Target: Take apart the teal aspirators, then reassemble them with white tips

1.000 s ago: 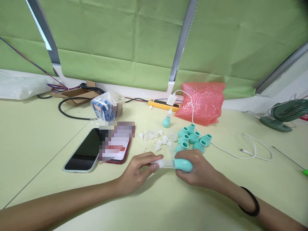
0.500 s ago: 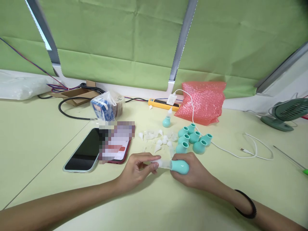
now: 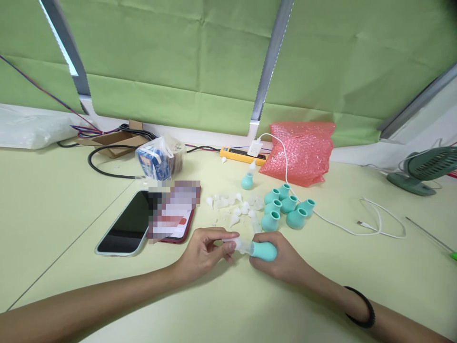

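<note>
Teal bulb (image 3: 264, 251) within right fingers (image 3: 262, 237); white tip (image 3: 238, 244) between left fingers (image 3: 218, 234).

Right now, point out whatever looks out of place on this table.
One small white cone lies alone by the yellow power strip, apart from the cluster of loose white pieces, so it looks stray. Some tiny bits beside the cluster are too small to identify. Nothing looks clearly damaged.

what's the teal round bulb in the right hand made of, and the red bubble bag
The teal round rubbery bulb in the right hand: perhaps silicone or rubber, by its smooth, opaque, satin surface. The red squarish bubble-wrap bag: likely plastic film, glossy, showing small bumps and bright crinkled highlights.
</note>
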The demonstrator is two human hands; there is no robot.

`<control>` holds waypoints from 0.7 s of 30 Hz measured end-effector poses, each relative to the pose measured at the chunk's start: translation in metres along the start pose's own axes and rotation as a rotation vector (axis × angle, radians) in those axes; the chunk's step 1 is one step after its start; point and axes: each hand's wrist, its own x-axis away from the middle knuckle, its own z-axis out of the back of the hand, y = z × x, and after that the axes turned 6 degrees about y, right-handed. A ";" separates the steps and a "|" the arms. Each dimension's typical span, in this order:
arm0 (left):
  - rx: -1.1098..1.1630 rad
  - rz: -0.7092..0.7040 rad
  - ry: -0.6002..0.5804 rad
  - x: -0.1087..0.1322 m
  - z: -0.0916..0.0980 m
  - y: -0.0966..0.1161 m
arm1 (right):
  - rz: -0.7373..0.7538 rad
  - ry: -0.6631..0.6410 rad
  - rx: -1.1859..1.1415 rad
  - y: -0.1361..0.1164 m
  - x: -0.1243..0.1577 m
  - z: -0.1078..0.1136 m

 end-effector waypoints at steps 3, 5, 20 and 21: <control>-0.027 -0.015 0.002 0.001 -0.001 0.000 | 0.000 -0.015 -0.032 -0.003 -0.001 0.001; -0.047 -0.027 0.007 0.002 -0.002 0.000 | -0.002 -0.021 -0.048 -0.003 -0.001 0.001; 0.078 0.129 0.125 -0.004 0.001 0.003 | -0.371 -0.265 -0.562 -0.008 -0.005 -0.003; 0.082 0.126 0.114 -0.004 0.001 0.003 | -0.372 -0.276 -0.607 -0.007 -0.004 -0.003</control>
